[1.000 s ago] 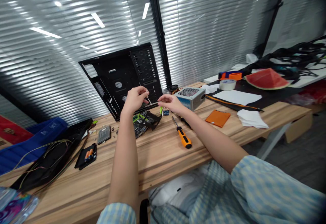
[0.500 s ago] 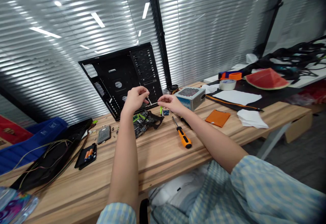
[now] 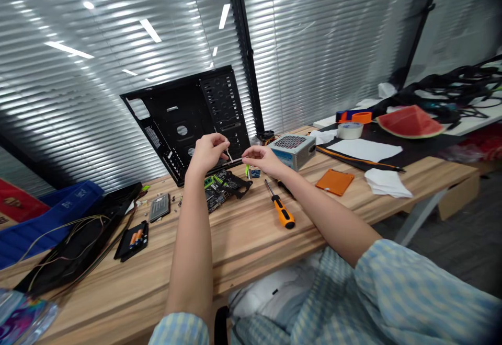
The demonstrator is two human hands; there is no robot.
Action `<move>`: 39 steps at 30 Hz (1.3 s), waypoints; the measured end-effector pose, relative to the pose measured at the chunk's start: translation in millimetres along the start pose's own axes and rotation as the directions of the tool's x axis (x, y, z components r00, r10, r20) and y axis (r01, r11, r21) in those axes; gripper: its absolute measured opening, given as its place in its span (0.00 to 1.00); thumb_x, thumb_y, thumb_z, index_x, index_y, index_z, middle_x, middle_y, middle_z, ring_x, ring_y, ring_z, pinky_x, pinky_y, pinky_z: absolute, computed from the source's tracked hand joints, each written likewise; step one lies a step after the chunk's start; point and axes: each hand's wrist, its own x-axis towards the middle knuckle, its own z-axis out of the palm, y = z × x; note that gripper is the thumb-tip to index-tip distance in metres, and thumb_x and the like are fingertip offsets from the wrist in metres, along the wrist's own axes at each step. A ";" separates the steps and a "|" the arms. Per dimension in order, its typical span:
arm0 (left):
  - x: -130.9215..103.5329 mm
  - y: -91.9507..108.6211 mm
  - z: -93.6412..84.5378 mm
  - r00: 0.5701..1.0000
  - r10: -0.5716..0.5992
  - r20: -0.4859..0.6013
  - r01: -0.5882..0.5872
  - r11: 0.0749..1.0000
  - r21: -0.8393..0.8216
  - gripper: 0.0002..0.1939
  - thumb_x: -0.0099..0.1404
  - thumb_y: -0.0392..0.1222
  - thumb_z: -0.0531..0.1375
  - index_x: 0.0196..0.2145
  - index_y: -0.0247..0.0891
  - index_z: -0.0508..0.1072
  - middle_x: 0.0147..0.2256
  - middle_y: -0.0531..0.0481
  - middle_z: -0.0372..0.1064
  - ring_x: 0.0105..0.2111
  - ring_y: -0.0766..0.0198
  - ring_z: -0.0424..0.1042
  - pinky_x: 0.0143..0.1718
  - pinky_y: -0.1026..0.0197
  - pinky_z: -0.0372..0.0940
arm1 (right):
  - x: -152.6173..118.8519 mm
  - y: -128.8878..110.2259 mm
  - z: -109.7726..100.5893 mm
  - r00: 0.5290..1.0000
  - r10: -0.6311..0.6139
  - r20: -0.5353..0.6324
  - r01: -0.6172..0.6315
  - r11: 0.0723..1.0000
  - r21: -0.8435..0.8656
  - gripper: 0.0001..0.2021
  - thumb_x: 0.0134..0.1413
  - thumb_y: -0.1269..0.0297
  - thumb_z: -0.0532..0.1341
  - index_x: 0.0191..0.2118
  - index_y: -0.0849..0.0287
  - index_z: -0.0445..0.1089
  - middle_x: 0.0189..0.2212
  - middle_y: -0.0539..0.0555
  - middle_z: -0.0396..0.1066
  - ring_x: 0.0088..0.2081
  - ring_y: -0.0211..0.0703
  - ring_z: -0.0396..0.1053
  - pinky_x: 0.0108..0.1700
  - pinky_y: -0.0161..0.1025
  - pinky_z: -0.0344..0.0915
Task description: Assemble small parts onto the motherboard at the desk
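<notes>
My left hand (image 3: 209,152) is closed in a pinch in front of the black computer case panel (image 3: 184,107), with a thin white stick-like piece (image 3: 229,156) at its fingertips. To its right my right hand (image 3: 263,159) has thumb and fingers pressed together around something too small to make out. Both hands are above the table, a short gap apart. Below them lies a circuit board (image 3: 224,188) with green and black parts. A small blue part (image 3: 254,173) rests just under my right hand. An orange-and-black screwdriver (image 3: 283,211) lies nearer me.
A metal power supply (image 3: 294,149) stands right of my hands. Further right are an orange plate (image 3: 335,182), white paper (image 3: 388,183), a tape roll (image 3: 350,130) and a watermelon-shaped object (image 3: 410,123). On the left are a drive (image 3: 160,207), a battery tray (image 3: 132,240) and a blue bin (image 3: 50,225).
My right hand has shifted very slightly to the left. Both hands keep their pinched shapes, and the objects on the table stay in place.
</notes>
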 end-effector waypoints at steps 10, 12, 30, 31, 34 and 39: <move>0.4 -0.2 0.4 1.000 -0.009 0.000 0.009 1.000 -0.008 0.04 0.57 0.39 0.60 0.28 0.36 0.72 0.26 0.52 0.70 0.21 0.65 0.74 0.23 0.67 0.65 | 0.1 -0.7 -0.6 1.000 0.000 0.008 0.000 1.000 -0.001 0.15 0.36 0.58 0.71 0.31 0.60 0.72 0.25 0.48 0.71 0.27 0.35 0.66 0.31 0.35 0.64; 0.5 -0.3 0.4 1.000 -0.009 0.003 0.009 1.000 -0.006 0.04 0.58 0.39 0.60 0.28 0.36 0.72 0.26 0.52 0.70 0.22 0.65 0.75 0.23 0.68 0.65 | 0.0 -0.7 -0.5 1.000 0.006 0.004 -0.006 1.000 0.001 0.15 0.36 0.58 0.71 0.31 0.60 0.73 0.25 0.48 0.71 0.27 0.35 0.66 0.30 0.34 0.64; 0.8 -2.6 -0.5 1.000 -0.005 -0.003 0.005 1.000 -0.008 0.05 0.58 0.40 0.60 0.28 0.36 0.72 0.27 0.51 0.71 0.22 0.64 0.75 0.23 0.67 0.66 | 3.8 7.0 -1.4 1.000 -0.017 -0.006 0.018 0.998 0.068 0.19 0.32 0.61 0.73 0.34 0.59 0.72 0.25 0.47 0.71 0.28 0.36 0.69 0.34 0.36 0.67; 0.9 -2.9 -0.6 1.000 -0.005 -0.004 0.005 1.000 -0.007 0.05 0.58 0.40 0.60 0.28 0.36 0.72 0.27 0.51 0.71 0.22 0.64 0.75 0.23 0.67 0.66 | 4.0 7.4 -1.4 1.000 -0.018 -0.006 0.019 0.997 0.073 0.19 0.31 0.62 0.73 0.34 0.59 0.72 0.25 0.47 0.71 0.28 0.36 0.69 0.35 0.36 0.67; 1.2 -3.9 -0.8 1.000 -0.004 -0.005 0.004 1.000 -0.012 0.05 0.58 0.40 0.60 0.29 0.36 0.72 0.27 0.51 0.71 0.22 0.64 0.75 0.24 0.67 0.67 | 4.3 8.4 -1.7 1.000 -0.016 -0.006 0.016 0.997 0.080 0.19 0.31 0.62 0.73 0.34 0.59 0.71 0.24 0.47 0.71 0.28 0.36 0.69 0.35 0.35 0.67; 0.9 -3.5 -1.0 1.000 -0.004 -0.004 0.004 1.000 -0.011 0.05 0.58 0.40 0.60 0.29 0.36 0.72 0.27 0.51 0.71 0.22 0.64 0.75 0.24 0.67 0.67 | 3.2 5.4 -1.8 1.000 0.005 -0.008 -0.004 0.997 0.074 0.19 0.31 0.63 0.73 0.34 0.60 0.71 0.25 0.47 0.70 0.28 0.35 0.68 0.34 0.35 0.67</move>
